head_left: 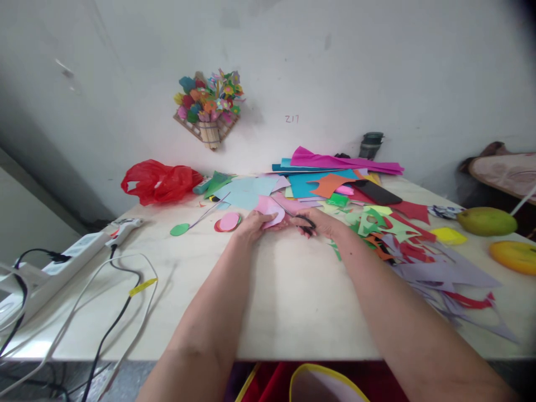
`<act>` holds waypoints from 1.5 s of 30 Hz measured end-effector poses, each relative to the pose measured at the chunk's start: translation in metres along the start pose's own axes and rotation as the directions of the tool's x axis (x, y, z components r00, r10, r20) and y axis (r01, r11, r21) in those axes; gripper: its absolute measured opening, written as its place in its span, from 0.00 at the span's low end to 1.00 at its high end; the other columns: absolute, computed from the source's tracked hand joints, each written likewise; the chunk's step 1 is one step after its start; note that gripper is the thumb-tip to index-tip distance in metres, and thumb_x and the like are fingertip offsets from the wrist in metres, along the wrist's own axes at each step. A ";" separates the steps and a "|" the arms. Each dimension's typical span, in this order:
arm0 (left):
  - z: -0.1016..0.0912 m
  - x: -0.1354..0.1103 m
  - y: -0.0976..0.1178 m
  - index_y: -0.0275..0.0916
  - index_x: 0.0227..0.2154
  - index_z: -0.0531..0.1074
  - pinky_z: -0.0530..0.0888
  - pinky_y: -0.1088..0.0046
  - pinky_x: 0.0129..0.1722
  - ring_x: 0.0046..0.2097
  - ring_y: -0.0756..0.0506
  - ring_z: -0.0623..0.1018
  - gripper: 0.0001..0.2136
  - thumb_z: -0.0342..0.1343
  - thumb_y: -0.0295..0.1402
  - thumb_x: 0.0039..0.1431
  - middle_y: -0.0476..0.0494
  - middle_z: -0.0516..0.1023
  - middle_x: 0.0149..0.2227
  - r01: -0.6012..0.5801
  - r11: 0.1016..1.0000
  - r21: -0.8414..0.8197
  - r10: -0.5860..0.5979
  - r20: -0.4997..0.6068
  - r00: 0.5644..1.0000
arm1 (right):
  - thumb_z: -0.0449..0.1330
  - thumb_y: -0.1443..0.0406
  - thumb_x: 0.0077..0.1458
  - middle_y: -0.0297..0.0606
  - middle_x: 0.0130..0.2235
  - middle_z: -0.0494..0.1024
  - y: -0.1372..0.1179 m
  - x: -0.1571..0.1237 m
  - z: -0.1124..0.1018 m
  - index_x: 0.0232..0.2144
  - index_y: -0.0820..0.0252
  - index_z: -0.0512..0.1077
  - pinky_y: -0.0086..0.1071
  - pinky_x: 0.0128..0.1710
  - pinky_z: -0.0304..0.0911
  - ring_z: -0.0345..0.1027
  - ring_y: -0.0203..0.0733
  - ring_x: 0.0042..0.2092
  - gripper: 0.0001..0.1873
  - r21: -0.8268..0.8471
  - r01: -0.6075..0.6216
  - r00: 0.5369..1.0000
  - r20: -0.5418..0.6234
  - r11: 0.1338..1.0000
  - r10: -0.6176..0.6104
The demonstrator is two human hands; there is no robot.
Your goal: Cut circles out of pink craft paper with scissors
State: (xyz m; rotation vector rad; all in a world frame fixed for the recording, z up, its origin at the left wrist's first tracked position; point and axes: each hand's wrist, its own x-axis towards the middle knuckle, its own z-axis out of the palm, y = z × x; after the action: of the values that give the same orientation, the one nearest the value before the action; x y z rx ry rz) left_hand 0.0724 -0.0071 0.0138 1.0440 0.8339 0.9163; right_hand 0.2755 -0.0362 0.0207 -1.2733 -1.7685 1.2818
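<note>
Near the middle of the table, my left hand (254, 224) is closed on a pink paper sheet (264, 204) and a pale lilac paper piece (276, 215) with a rounded edge. My right hand (318, 221) grips black-handled scissors (307, 223), their blades pointing left at the paper's edge. To the left of my hands lie pink and red paper circles (229, 221), one over the other. Farther left is a green paper circle (180, 229) with a thin stick beside it.
Colored paper scraps (419, 257) cover the right side, near a mango (488, 221) and a black phone (377, 192). Paper sheets (322, 184) and a red plastic bag (161, 181) lie at the back. A power strip (75, 257) and cables occupy the left edge.
</note>
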 end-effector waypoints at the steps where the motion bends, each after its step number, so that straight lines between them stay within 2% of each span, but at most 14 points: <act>1: -0.001 0.000 0.000 0.24 0.31 0.76 0.79 0.70 0.38 0.35 0.40 0.82 0.09 0.64 0.27 0.50 0.33 0.80 0.27 0.001 1.000 -0.001 -0.001 0.003 1.000 | 0.62 0.51 0.51 0.35 0.20 0.72 0.000 0.000 0.000 0.23 0.59 0.64 0.25 0.12 0.43 0.62 0.31 0.18 0.19 -0.001 0.001 1.000 0.000 1.000 -0.001; 6: -0.001 0.000 0.000 0.25 0.33 0.76 0.79 0.69 0.37 0.36 0.40 0.82 0.09 0.63 0.28 0.51 0.33 0.81 0.28 -0.003 1.000 -0.003 0.003 0.018 1.000 | 0.61 0.51 0.52 0.36 0.21 0.71 -0.002 -0.001 0.001 0.22 0.59 0.64 0.26 0.12 0.44 0.62 0.32 0.18 0.19 0.012 0.024 1.000 0.016 1.000 -0.024; 11: 0.000 0.000 0.000 0.25 0.33 0.76 0.79 0.68 0.37 0.35 0.40 0.82 0.08 0.63 0.26 0.51 0.33 0.80 0.28 -0.008 1.000 -0.016 0.009 0.012 1.000 | 0.63 0.52 0.49 0.33 0.19 0.69 -0.004 -0.002 0.002 0.21 0.58 0.62 0.26 0.12 0.42 0.60 0.31 0.17 0.20 0.034 -0.003 1.000 0.003 0.999 0.003; 17: 0.001 -0.001 0.001 0.24 0.31 0.76 0.79 0.68 0.39 0.36 0.40 0.81 0.06 0.62 0.25 0.52 0.32 0.80 0.28 -0.003 1.000 -0.030 0.003 0.009 1.000 | 0.61 0.51 0.51 0.33 0.19 0.68 -0.002 -0.001 0.001 0.22 0.58 0.64 0.25 0.13 0.42 0.59 0.31 0.18 0.19 0.036 0.014 1.000 0.015 0.999 -0.014; 21: 0.001 -0.001 0.001 0.24 0.34 0.76 0.79 0.68 0.39 0.36 0.41 0.82 0.08 0.62 0.25 0.52 0.33 0.81 0.28 0.003 0.999 -0.037 -0.002 0.018 1.000 | 0.63 0.53 0.49 0.33 0.19 0.68 0.000 0.001 0.000 0.22 0.58 0.63 0.25 0.13 0.42 0.59 0.31 0.18 0.18 0.028 -0.009 1.000 0.002 1.000 0.009; 28: -0.003 -0.001 0.000 0.24 0.36 0.77 0.79 0.70 0.39 0.37 0.40 0.82 0.11 0.63 0.28 0.52 0.32 0.81 0.29 0.006 1.000 -0.017 -0.006 0.033 0.999 | 0.63 0.49 0.48 0.34 0.19 0.69 0.004 0.005 -0.001 0.22 0.58 0.65 0.26 0.13 0.44 0.59 0.32 0.18 0.20 0.003 0.002 1.000 0.009 1.000 -0.002; 33: -0.006 0.000 0.000 0.23 0.36 0.77 0.80 0.70 0.38 0.36 0.40 0.82 0.10 0.62 0.27 0.53 0.31 0.81 0.29 0.014 1.000 -0.014 -0.014 0.042 0.999 | 0.63 0.47 0.48 0.34 0.19 0.68 0.003 0.002 -0.001 0.22 0.57 0.65 0.26 0.13 0.43 0.57 0.31 0.17 0.21 -0.036 0.019 1.000 0.002 0.999 -0.019; 45: -0.007 -0.002 0.001 0.21 0.35 0.76 0.80 0.69 0.37 0.36 0.39 0.82 0.09 0.60 0.25 0.55 0.27 0.80 0.29 0.025 0.999 -0.020 -0.024 0.061 0.998 | 0.63 0.49 0.48 0.32 0.18 0.68 0.000 0.000 -0.002 0.24 0.58 0.65 0.26 0.13 0.40 0.58 0.30 0.17 0.20 -0.040 -0.023 0.999 0.021 0.999 0.024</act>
State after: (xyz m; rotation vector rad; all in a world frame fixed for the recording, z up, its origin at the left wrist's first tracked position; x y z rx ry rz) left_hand 0.0652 -0.0061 0.0133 1.0369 0.7831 0.8665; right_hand 0.2774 -0.0351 0.0219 -1.3108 -1.8069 1.2840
